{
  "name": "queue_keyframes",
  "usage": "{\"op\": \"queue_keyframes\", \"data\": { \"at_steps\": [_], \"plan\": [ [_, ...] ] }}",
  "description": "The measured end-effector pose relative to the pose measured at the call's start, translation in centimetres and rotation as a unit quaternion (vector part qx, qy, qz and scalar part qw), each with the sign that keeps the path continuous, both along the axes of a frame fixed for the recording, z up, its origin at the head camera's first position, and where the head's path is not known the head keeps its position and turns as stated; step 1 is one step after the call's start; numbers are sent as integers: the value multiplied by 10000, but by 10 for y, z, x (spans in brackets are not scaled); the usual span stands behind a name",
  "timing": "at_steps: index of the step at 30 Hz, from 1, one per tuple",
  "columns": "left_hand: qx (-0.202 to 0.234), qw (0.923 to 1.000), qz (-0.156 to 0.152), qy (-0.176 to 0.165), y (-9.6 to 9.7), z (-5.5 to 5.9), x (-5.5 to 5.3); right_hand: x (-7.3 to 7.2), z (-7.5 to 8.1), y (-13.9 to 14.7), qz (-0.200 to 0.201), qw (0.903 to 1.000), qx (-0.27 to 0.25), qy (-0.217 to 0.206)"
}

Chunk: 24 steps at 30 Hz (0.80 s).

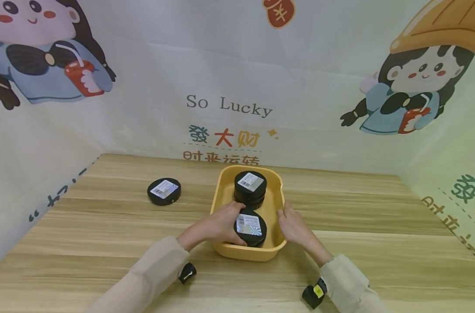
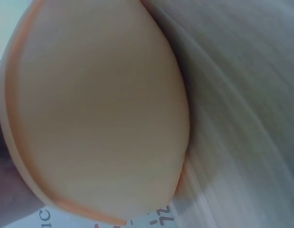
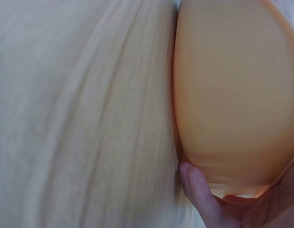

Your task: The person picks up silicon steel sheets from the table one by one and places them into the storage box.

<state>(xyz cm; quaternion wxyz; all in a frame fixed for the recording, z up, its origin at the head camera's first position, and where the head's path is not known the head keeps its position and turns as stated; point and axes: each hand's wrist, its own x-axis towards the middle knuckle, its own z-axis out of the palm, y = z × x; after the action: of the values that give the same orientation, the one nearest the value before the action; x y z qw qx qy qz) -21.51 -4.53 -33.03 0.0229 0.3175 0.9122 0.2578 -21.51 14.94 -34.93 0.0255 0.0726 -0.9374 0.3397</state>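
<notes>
A yellow tub (image 1: 245, 254) with rounded corners stands on the table; its outer wall (image 2: 94, 104) fills much of the left wrist view. Reaching over the tub's left rim, my left hand (image 1: 223, 222) grips a flat round black case (image 1: 250, 229) with a white and silver label, in the near half. Behind it, in the far half, stands a stack of similar black cases (image 1: 250, 187). My right hand (image 1: 293, 224) holds the tub's right side, fingers at the rim. In the right wrist view a fingertip (image 3: 192, 183) lies against the tub's lower outer edge.
Left of the tub, another labelled round black case (image 1: 164, 191) lies alone on the wooden table (image 1: 351, 208). A printed cloth (image 1: 151, 78) with cartoon figures and lettering walls off the back and both sides. Small black wrist devices (image 1: 314, 294) sit below the sleeves.
</notes>
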Motion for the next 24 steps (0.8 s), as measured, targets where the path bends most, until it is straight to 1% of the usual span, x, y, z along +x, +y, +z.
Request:
{"op": "queue_keyframes", "data": {
  "at_steps": [2,6,9,13,16,20,24],
  "plan": [
    [-115,9999,26,-31,2,0,1,0,0,0,13,10000,22,28],
    [-305,9989,238,-258,6,1,2,0,0,0,24,10000,46,53],
    [-419,9980,333,-322,8,1,2,0,0,0,21,10000,1,13],
    [-489,9976,340,-339,9,1,3,0,1,0,20,10000,-42,22],
    [-514,9972,346,-417,10,0,2,0,0,0,19,10000,-32,41],
    [-502,9970,332,-493,10,0,2,0,0,0,20,10000,-16,21],
    [-507,9970,307,-498,10,-1,0,-1,0,0,10,10000,-6,-22]
  ]
}}
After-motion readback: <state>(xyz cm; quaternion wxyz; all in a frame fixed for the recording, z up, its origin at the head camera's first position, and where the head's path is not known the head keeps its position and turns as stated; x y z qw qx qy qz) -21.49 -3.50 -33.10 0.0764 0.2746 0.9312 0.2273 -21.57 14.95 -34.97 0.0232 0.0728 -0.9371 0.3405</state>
